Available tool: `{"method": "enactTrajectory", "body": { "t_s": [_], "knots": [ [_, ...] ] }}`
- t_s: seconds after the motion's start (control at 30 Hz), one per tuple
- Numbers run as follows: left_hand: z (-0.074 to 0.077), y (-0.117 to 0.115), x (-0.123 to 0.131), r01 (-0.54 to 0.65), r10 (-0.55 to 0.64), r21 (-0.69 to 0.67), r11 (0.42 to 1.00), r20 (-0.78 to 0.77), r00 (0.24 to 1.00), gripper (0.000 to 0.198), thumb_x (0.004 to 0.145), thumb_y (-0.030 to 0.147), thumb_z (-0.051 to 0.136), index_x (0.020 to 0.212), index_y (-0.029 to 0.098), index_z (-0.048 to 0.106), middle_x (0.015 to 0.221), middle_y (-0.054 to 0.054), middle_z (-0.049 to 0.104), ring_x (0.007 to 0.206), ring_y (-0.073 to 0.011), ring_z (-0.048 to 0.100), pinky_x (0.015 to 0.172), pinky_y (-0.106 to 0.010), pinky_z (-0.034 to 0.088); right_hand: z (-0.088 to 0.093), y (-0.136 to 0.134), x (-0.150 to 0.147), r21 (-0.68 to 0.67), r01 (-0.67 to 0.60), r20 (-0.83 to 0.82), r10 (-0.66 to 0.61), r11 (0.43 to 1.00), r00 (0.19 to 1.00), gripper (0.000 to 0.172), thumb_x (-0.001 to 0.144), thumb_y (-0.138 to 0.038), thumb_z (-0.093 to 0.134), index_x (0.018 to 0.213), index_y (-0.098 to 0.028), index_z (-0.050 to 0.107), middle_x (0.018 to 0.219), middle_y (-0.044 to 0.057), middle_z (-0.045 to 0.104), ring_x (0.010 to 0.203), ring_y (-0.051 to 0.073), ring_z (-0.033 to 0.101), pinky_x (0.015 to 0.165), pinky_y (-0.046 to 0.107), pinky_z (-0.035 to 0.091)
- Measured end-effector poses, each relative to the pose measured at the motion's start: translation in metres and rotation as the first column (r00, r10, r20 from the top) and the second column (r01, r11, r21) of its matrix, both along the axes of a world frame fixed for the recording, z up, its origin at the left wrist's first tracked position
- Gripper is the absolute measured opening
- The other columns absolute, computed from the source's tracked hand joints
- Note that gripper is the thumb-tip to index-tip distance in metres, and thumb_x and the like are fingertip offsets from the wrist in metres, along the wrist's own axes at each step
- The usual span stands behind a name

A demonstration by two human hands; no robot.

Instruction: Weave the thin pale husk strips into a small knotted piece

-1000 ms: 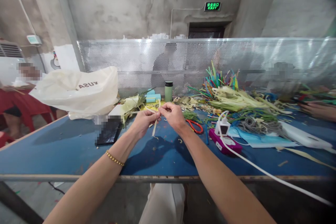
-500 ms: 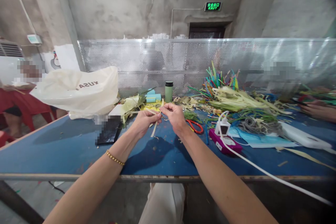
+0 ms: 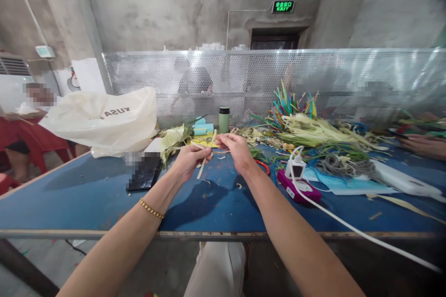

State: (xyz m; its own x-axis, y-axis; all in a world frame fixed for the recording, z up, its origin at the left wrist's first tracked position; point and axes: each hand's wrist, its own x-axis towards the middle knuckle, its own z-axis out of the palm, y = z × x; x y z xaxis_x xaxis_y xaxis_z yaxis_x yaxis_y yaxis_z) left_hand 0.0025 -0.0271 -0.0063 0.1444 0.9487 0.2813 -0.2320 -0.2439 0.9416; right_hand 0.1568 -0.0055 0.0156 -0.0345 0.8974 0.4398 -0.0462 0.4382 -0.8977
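Observation:
My left hand [image 3: 190,160] is closed in a pinch on pale husk strips [image 3: 202,168] that cross at its fingertips. One strip end points up and another hangs down toward the table. Just to the right, my right hand [image 3: 235,148] has its thumb and fingers drawn together, a small gap away from the left fingertips. Whether a thin strand lies in its pinch is too small to make out. Beneath both hands is the blue tabletop [image 3: 205,211], littered with small scraps. Partly behind my right wrist are the red-orange scissor handles [image 3: 264,166].
A green bottle [image 3: 224,120] stands behind my hands. To the right lie a husk pile [image 3: 313,131], grey cords [image 3: 336,166], a purple box [image 3: 299,189] with a white charger and cable, and a white power bank [image 3: 404,180]. At left are a black tablet [image 3: 143,174] and white bag [image 3: 104,118].
My right hand has moved slightly right, away from the left fingertips, and now covers more of the scissor handles. The left hand has shifted slightly left, still pinching the strips.

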Motion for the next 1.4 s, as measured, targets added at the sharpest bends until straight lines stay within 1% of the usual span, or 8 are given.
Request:
{"method": "enactTrajectory", "body": {
  "t_s": [0.13,0.27,0.47,0.7,0.87,1.0,1.2,1.4],
  "knots": [
    [-0.003,0.004,0.000,-0.058,0.061,0.063,0.996,-0.044,0.997,0.021,0.061,0.029,0.077,0.063,0.011,0.066,0.058,-0.004,0.063,0.049,-0.0096,0.050,0.050,-0.024,0.036,-0.005,0.003,-0.005,0.164,0.080,0.263,-0.122,0.983,0.957,0.031,0.066,-0.044,0.068,0.063,-0.014,0.063,0.059,0.001,0.060,0.057,0.012,0.049,0.056,0.024,0.038],
    [-0.002,0.003,0.003,-0.128,0.143,0.125,0.984,-0.116,0.983,0.019,0.062,0.028,0.075,0.066,0.011,0.067,0.057,-0.003,0.063,0.048,-0.0100,0.050,0.049,-0.024,0.035,-0.010,0.005,-0.007,0.259,0.120,0.327,-0.205,0.958,0.922,0.025,0.067,-0.037,0.065,0.057,-0.014,0.061,0.055,0.000,0.056,0.053,0.010,0.046,0.052,0.023,0.034],
    [0.000,0.000,0.003,-0.113,0.126,0.125,0.986,-0.101,0.987,0.021,0.062,0.030,0.075,0.062,0.011,0.067,0.057,-0.004,0.062,0.049,-0.0106,0.049,0.048,-0.024,0.034,-0.007,-0.002,-0.008,0.168,-0.016,0.242,-0.026,0.986,0.970,0.024,0.069,-0.036,0.064,0.059,-0.014,0.062,0.056,-0.001,0.057,0.055,0.011,0.048,0.054,0.023,0.038],
    [0.002,-0.001,0.001,-0.037,0.038,0.040,0.999,-0.014,0.999,0.019,0.061,0.028,0.076,0.065,0.011,0.068,0.056,-0.004,0.062,0.049,-0.0109,0.050,0.050,-0.025,0.036,-0.004,-0.006,-0.006,0.068,-0.104,0.111,0.096,0.992,0.989,0.019,0.068,-0.032,0.065,0.065,-0.014,0.066,0.063,0.002,0.064,0.059,0.012,0.053,0.062,0.026,0.043],
    [0.005,-0.004,0.003,0.027,-0.027,-0.001,1.000,0.052,0.998,0.018,0.060,0.024,0.077,0.068,0.010,0.069,0.059,-0.004,0.063,0.052,-0.0106,0.052,0.053,-0.024,0.037,-0.006,-0.001,-0.005,0.007,-0.113,0.080,0.112,0.994,0.990,0.023,0.066,-0.035,0.065,0.056,-0.015,0.060,0.055,0.000,0.057,0.051,0.009,0.046,0.053,0.023,0.038],
    [0.005,-0.004,0.005,-0.017,0.016,0.010,1.000,0.051,0.999,0.019,0.059,0.024,0.077,0.068,0.010,0.068,0.058,-0.004,0.063,0.052,-0.0100,0.052,0.052,-0.023,0.036,-0.005,0.000,-0.007,-0.026,-0.102,0.075,0.104,0.994,0.992,0.024,0.065,-0.037,0.064,0.057,-0.015,0.059,0.054,0.000,0.056,0.049,0.009,0.046,0.050,0.023,0.037],
    [0.001,0.000,0.005,-0.086,0.085,0.063,0.994,0.020,0.996,0.017,0.058,0.022,0.077,0.064,0.010,0.066,0.054,-0.003,0.061,0.050,-0.0090,0.049,0.052,-0.023,0.036,-0.006,-0.005,-0.009,0.029,-0.016,0.196,0.010,0.999,0.981,0.020,0.064,-0.031,0.066,0.057,-0.016,0.057,0.049,-0.002,0.054,0.048,0.009,0.046,0.049,0.023,0.036],
    [0.001,0.001,0.005,-0.075,0.077,0.066,0.995,-0.031,0.997,0.020,0.059,0.025,0.077,0.064,0.010,0.065,0.056,-0.003,0.061,0.050,-0.0093,0.049,0.052,-0.024,0.034,-0.006,-0.004,-0.009,-0.044,-0.043,0.148,0.049,0.998,0.988,0.018,0.064,-0.028,0.066,0.054,-0.016,0.056,0.048,-0.001,0.056,0.046,0.010,0.048,0.048,0.023,0.037]
  ]
}}
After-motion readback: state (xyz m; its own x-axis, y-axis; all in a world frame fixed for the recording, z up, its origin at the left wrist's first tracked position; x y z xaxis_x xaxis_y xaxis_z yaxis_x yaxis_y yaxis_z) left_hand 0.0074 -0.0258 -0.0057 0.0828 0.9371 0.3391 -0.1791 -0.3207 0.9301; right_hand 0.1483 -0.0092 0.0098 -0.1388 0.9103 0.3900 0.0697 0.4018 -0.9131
